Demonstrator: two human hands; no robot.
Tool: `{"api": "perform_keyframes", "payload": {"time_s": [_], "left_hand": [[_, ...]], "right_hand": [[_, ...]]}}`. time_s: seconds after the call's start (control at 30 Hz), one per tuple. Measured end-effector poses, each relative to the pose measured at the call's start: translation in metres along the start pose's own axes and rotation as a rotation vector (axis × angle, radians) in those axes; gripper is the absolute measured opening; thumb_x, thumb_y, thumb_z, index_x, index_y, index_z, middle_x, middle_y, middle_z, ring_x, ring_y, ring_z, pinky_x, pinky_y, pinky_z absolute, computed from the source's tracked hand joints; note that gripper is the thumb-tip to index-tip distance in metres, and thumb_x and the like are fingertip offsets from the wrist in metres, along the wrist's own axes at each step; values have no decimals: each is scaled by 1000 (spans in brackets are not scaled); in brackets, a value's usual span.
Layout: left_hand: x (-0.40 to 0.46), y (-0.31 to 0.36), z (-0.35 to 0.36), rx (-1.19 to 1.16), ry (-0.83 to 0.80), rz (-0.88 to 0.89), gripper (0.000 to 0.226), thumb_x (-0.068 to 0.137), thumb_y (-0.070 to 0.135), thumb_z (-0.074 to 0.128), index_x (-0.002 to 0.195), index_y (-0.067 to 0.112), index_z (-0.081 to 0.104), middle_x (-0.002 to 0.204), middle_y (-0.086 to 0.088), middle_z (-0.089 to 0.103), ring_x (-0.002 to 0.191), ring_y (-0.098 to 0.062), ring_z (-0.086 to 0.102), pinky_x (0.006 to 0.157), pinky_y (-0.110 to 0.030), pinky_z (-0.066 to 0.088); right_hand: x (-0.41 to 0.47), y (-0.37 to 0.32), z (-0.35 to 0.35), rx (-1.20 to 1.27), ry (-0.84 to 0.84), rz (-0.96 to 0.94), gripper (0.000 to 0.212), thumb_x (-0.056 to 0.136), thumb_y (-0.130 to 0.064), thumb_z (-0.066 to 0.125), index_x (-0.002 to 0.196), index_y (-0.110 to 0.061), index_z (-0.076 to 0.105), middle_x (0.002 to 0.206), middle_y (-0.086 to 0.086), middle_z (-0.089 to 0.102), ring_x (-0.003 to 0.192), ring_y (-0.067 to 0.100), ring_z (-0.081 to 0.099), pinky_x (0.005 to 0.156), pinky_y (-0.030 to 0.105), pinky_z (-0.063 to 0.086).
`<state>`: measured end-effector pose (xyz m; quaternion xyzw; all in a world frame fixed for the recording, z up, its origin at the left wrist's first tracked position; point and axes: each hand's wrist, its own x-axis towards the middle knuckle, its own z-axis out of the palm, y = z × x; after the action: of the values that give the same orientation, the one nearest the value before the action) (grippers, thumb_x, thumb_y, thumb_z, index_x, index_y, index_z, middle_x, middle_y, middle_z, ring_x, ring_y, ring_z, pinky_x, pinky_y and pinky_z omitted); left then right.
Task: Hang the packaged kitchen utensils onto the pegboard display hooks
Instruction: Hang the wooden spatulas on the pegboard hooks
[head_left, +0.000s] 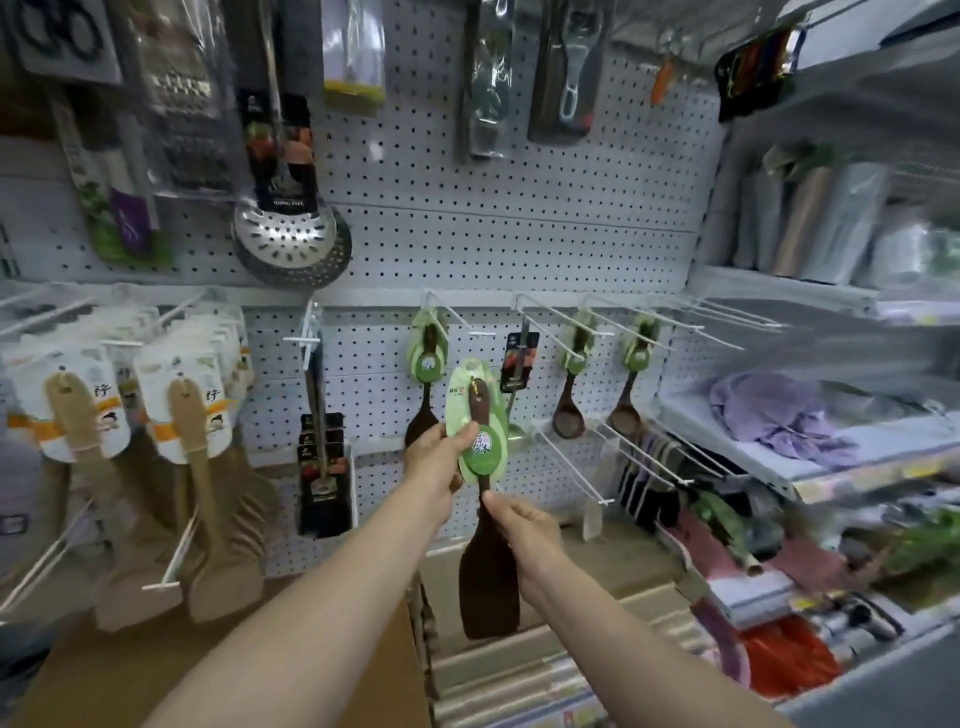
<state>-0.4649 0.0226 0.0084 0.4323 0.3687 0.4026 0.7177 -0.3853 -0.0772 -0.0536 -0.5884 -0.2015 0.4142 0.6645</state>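
I hold a dark brown wooden spatula (488, 582) upright in front of the white pegboard (519, 218). A green oval card (475, 415) is fixed to its handle. My left hand (439, 470) grips the card's left edge, thumb on its face. My right hand (524, 530) pinches the handle just below the card. Behind it, a same-carded dark spatula (423, 410) hangs on a white hook (452, 322). The held card's top sits below and right of that hook's tip.
Two dark wooden spoons (569, 410) (626, 410) hang on hooks to the right. Long bare hooks (576, 462) jut out lower right. Pale wooden spatulas (202, 493) hang at left, a steel skimmer (291, 244) above. Shelves of goods (831, 467) stand right; a cardboard box (208, 670) lies below.
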Motion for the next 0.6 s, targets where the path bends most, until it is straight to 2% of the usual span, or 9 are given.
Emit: {"api": "perform_keyframes", "payload": {"time_s": [0.03, 0.17, 0.2, 0.27, 0.33, 0.5, 0.6], "left_hand": [[0, -1, 1, -3, 14, 4, 17, 87, 21, 76, 103, 17, 71, 95, -3, 78, 95, -25, 70, 81, -35, 50], [2, 1, 6, 14, 51, 39, 13, 88, 20, 75, 100, 17, 71, 96, -4, 78, 88, -23, 65, 59, -28, 40], [4, 0, 5, 27, 63, 53, 13, 88, 21, 75, 100, 19, 71, 94, -3, 78, 89, -24, 66, 60, -29, 42], [6, 1, 4, 39, 81, 85, 12, 87, 21, 76, 98, 20, 72, 91, -1, 78, 96, -28, 69, 75, -37, 52], [9, 2, 3, 43, 80, 112, 12, 87, 20, 76, 98, 21, 72, 91, -1, 78, 98, -28, 71, 88, -42, 52], [18, 1, 0, 48, 67, 160, 15, 88, 21, 74, 103, 20, 72, 95, -2, 78, 101, -30, 71, 93, -45, 51], [21, -3, -1, 38, 59, 161, 14, 89, 21, 73, 103, 19, 72, 93, -1, 78, 89, -23, 69, 78, -36, 47]], "right_hand": [[3, -1, -1, 0, -12, 15, 16, 82, -24, 82, 83, -8, 78, 81, 9, 73, 79, 23, 65, 80, 37, 54], [15, -6, -3, 8, -49, 29, 9, 84, -22, 81, 81, -13, 79, 83, 5, 76, 77, 18, 67, 69, 28, 52], [17, -5, -2, 13, -57, 30, 9, 83, -23, 81, 82, -14, 79, 85, 5, 77, 79, 18, 68, 69, 28, 52], [23, -4, 0, 25, -83, 33, 10, 83, -24, 82, 84, -14, 80, 89, 6, 78, 83, 20, 69, 69, 27, 52], [28, -3, 3, 24, -103, 26, 11, 83, -25, 81, 85, -14, 80, 91, 6, 78, 86, 20, 70, 70, 26, 52], [40, -3, 4, 11, -137, -8, 13, 84, -26, 80, 88, -14, 80, 93, 5, 78, 87, 16, 70, 75, 25, 51], [47, 0, 2, 9, -153, -26, 16, 84, -25, 80, 89, -10, 80, 88, 6, 76, 81, 14, 67, 73, 25, 51]]}}
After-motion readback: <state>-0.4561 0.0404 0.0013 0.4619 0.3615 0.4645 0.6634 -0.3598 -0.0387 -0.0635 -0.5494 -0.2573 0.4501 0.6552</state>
